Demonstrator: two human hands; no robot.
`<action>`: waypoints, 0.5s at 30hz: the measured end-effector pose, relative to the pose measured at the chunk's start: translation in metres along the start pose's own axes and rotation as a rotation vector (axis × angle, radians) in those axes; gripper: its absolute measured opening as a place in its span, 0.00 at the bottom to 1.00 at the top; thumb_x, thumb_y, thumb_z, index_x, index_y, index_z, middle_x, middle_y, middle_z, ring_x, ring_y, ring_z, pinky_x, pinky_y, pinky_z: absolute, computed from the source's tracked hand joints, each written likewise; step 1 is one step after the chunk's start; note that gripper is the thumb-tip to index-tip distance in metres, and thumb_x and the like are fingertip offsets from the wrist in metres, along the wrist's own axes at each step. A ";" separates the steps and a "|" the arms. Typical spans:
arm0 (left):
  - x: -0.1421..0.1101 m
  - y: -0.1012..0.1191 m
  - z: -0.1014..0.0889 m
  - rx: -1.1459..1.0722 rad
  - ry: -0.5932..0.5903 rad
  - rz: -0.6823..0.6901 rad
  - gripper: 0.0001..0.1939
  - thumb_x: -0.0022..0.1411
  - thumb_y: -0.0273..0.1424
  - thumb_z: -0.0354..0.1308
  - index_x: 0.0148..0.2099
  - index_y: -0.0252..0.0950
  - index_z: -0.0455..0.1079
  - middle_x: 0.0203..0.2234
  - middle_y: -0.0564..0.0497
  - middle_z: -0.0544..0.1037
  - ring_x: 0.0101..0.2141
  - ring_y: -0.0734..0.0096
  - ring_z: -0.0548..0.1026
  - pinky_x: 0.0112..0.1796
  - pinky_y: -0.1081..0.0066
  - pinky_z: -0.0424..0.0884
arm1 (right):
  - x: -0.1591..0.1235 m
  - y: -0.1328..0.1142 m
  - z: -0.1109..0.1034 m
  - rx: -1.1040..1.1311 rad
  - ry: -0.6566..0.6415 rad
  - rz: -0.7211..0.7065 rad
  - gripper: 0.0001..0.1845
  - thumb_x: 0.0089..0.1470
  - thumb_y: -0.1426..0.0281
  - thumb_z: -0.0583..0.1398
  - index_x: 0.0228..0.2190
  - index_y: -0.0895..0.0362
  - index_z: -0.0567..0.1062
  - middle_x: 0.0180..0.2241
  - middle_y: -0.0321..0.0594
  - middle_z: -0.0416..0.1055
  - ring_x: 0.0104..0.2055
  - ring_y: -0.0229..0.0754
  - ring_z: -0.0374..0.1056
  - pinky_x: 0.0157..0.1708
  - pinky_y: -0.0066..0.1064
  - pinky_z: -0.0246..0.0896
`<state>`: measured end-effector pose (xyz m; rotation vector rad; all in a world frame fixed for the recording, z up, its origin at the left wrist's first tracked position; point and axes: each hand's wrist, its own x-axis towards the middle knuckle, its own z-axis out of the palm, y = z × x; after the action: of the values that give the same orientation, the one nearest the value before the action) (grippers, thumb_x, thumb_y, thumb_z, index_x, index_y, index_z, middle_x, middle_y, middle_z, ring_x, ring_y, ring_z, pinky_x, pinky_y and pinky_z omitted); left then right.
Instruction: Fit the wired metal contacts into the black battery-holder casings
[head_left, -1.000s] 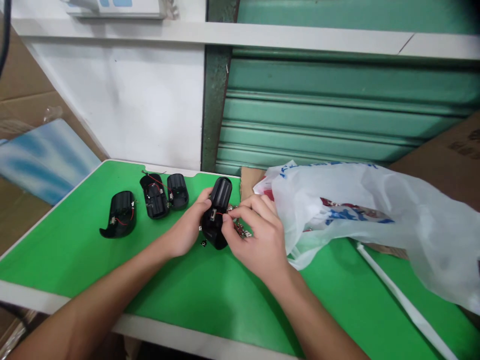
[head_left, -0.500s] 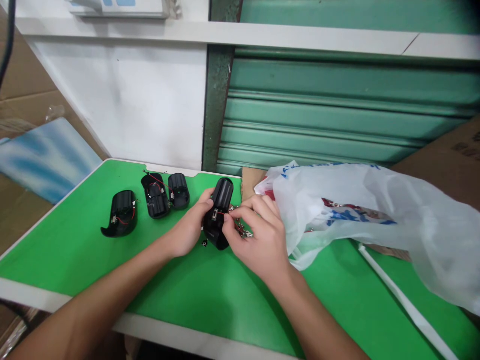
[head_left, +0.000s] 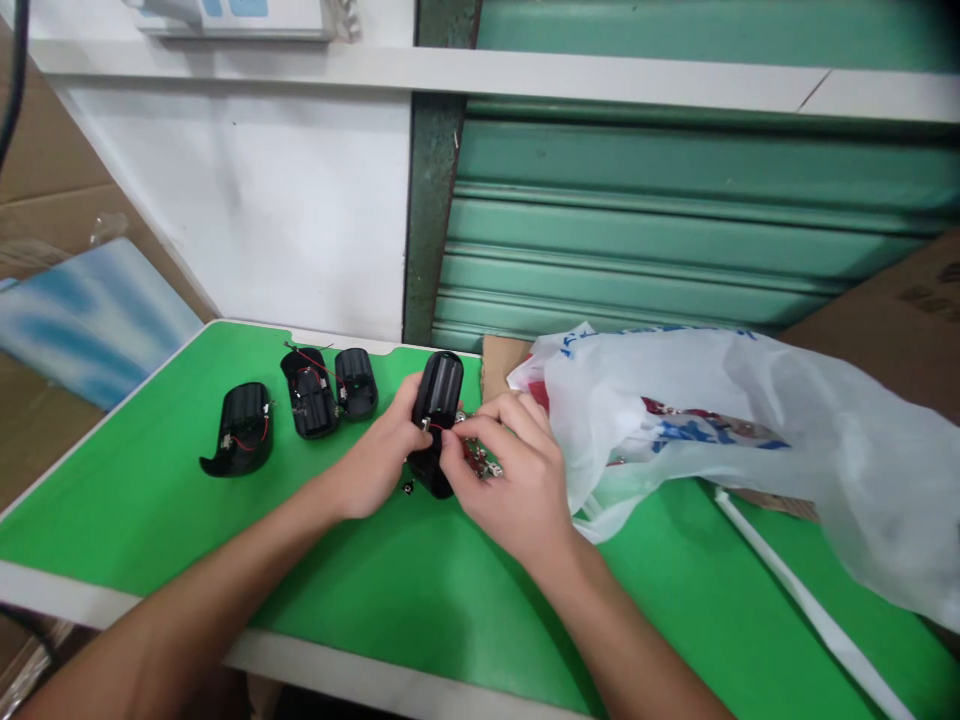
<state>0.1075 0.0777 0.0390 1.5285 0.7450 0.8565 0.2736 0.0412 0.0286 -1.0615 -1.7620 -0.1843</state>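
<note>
My left hand (head_left: 390, 440) is closed round the left side of a black plastic housing (head_left: 440, 385), its thumb pressing beside a small metal piece (head_left: 426, 424). A short red wire (head_left: 438, 428) runs from that piece toward my right hand (head_left: 514, 460), whose thumb and forefinger pinch the wire at the housing's right edge. Behind the right hand's fingers lies a small heap of metal parts with red wires (head_left: 480, 458), partly hidden. A tiny black-and-metal part (head_left: 408, 488) shows just below the housing.
Three similar black housings with red wires, including the leftmost housing (head_left: 244, 430), lie on the green table mat (head_left: 337, 570). A white plastic bag (head_left: 720, 400) fills the right side, beside a white strip (head_left: 810, 610). Behind stands a green shutter (head_left: 637, 220).
My left thumb has moved down and right, onto the housing beside the metal piece. The housing has shifted slightly left. My right hand keeps its pinch on the wire.
</note>
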 end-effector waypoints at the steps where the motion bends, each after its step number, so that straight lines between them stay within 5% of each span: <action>1: 0.000 0.001 -0.001 0.035 -0.013 0.000 0.37 0.60 0.27 0.52 0.72 0.37 0.56 0.62 0.47 0.70 0.60 0.53 0.67 0.64 0.58 0.60 | 0.000 0.000 0.000 0.003 -0.001 0.000 0.11 0.60 0.75 0.62 0.26 0.53 0.72 0.27 0.37 0.68 0.33 0.44 0.64 0.35 0.40 0.60; 10: 0.000 0.004 -0.004 0.153 -0.079 0.081 0.31 0.72 0.33 0.53 0.74 0.38 0.54 0.68 0.44 0.65 0.68 0.53 0.60 0.68 0.60 0.54 | 0.003 0.001 -0.004 0.057 0.004 0.059 0.10 0.60 0.73 0.62 0.27 0.53 0.75 0.27 0.38 0.68 0.32 0.44 0.64 0.35 0.41 0.61; 15: 0.000 0.004 -0.007 -0.004 -0.125 0.049 0.31 0.73 0.33 0.55 0.75 0.42 0.55 0.72 0.47 0.61 0.73 0.54 0.53 0.72 0.60 0.45 | 0.004 0.004 -0.011 0.263 0.017 0.264 0.08 0.64 0.69 0.60 0.34 0.52 0.79 0.34 0.39 0.70 0.39 0.45 0.68 0.39 0.40 0.66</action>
<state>0.1016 0.0807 0.0430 1.5870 0.6163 0.7902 0.2836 0.0403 0.0357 -1.0815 -1.5619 0.1960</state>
